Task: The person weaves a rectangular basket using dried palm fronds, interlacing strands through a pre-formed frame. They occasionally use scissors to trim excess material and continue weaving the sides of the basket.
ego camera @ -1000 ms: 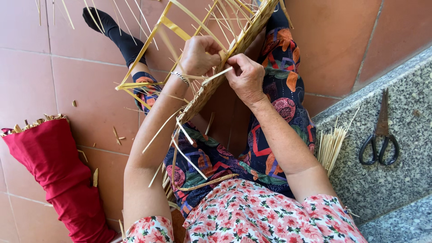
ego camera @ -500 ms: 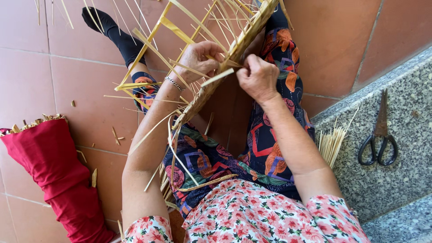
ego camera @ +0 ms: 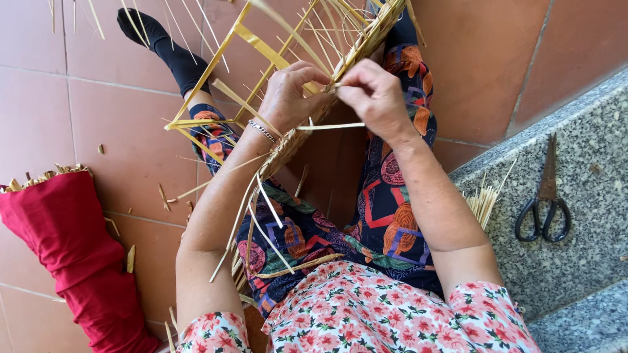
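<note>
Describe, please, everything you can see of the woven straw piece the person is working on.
The woven straw piece is pale yellow, made of flat strips that look like palm or straw. A tightly plaited edge runs diagonally from the lap up to the top of the frame, with loose strips fanning out to both sides. It rests tilted over the patterned trousers. The left hand and right hand both pinch it at the woven edge.
</note>
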